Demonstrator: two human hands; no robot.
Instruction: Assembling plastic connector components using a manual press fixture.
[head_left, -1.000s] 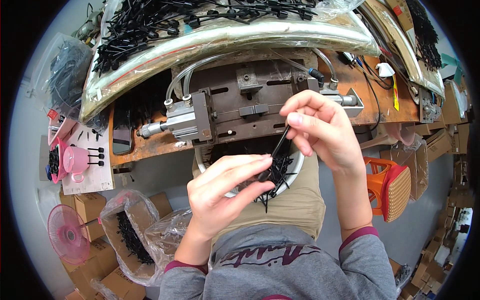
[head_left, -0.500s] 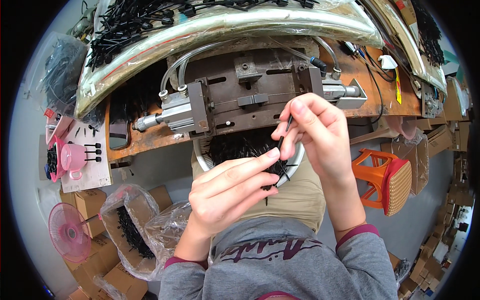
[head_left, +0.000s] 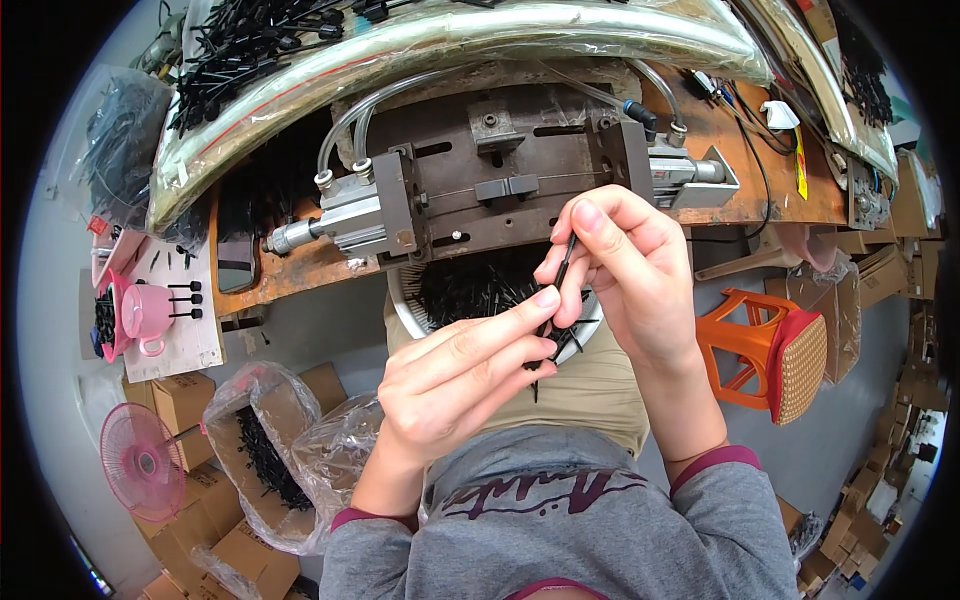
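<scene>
In front of the bench, my right hand (head_left: 635,265) pinches a thin black rod (head_left: 565,262) between thumb and fingers, tilted with its upper end toward the bench. My left hand (head_left: 450,375) is closed at the rod's lower end, fingertips nearly meeting the right hand's. More black pieces (head_left: 536,385) stick out beneath the left fingers; whether that hand holds all of them I cannot tell. Under both hands a white basin (head_left: 404,315) on my lap holds a heap of black rod-like parts (head_left: 470,295).
A metal fixture (head_left: 462,215) with air cylinders and clear tubes stands on the wooden bench (head_left: 290,272). Bagged black parts (head_left: 255,55) lie behind it. At left are a pink cup (head_left: 147,318), a pink fan (head_left: 142,462) and cartons (head_left: 245,565); at right, an orange stool (head_left: 745,345).
Both hands stay together at the rod, which has shifted slightly left and stands a little steeper. The left fingertips have come a little closer to the right hand. The view has shifted slightly.
</scene>
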